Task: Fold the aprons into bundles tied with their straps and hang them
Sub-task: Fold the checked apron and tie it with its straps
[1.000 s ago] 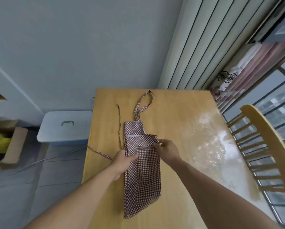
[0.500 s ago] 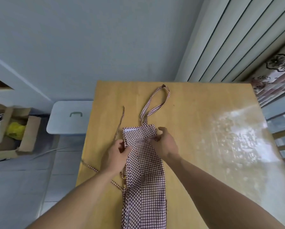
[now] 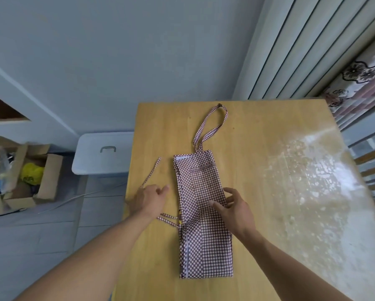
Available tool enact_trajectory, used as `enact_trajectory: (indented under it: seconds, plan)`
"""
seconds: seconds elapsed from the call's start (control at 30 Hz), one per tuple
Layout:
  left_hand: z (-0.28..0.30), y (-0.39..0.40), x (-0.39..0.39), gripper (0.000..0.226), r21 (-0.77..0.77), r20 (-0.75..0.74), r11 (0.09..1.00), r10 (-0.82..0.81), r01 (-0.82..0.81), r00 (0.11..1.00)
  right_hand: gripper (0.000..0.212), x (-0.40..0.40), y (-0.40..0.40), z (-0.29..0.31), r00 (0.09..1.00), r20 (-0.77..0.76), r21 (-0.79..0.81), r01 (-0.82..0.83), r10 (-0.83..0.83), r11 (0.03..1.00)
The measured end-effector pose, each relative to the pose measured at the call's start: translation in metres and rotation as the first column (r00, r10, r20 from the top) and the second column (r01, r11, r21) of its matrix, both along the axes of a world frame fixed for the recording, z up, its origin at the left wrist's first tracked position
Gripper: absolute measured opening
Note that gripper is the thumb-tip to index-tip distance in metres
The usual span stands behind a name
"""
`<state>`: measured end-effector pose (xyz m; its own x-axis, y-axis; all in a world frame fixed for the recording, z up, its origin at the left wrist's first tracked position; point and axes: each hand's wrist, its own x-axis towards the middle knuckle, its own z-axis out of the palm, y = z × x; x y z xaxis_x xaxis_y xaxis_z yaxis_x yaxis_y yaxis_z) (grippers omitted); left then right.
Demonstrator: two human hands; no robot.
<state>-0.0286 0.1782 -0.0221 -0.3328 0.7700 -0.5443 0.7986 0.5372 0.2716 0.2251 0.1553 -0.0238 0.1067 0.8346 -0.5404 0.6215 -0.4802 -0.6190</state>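
A: State the position of the apron point(image 3: 202, 213).

B: The apron lies folded into a narrow strip on the wooden table point(image 3: 258, 137). Its long axis runs from the near edge toward the far edge, directly ahead of the person. The neck loop point(image 3: 212, 127) extends from the far end.

A: State the condition of the hands.

B: The right hand point(image 3: 236, 210) is open, fingers spread, resting on the strip's right edge near mid-length. The left hand point(image 3: 151, 198) is open, just left of the strip on the table top, not touching the cloth. It lies by the waist strap point(image 3: 151, 171), which trails toward the left edge; contact with it cannot be confirmed. A second strap run point(image 3: 167, 219) exits the strip's left side below that hand.

A: Which hand is nearer to the work?

B: The right, already on the cloth. The next fold or roll likely runs along the long axis.

A: List obstructions.

B: None on the table around the strip, apart from the loose straps, which could catch in the fold. A lidded bin point(image 3: 104, 153) and a cardboard box point(image 3: 33, 174) stand on the floor, left of the table.
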Motion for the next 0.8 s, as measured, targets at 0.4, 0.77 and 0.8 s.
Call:
enact_trajectory:
  seconds: [0.4,0.77,0.8]
  plan:
    - [-0.019,-0.075,0.049,0.036,-0.063,0.204,0.997,-0.033,0.047,0.978,0.026,0.009,-0.152,-0.004,0.98,0.109,-0.255,0.187,-0.164,0.949]
    - [-0.011,-0.139,0.011,0.049,0.27,-0.169,0.861,-0.399,0.431,0.902,0.034,0.013,-0.218,0.0,0.978,0.081,-0.432,0.21,-0.194,0.877]
    - [-0.007,-0.148,0.013,0.05,0.38,-0.206,0.718,-0.549,0.583,0.81,0.033,0.012,-0.224,0.002,0.983,0.1,-0.389,0.179,-0.152,0.904]
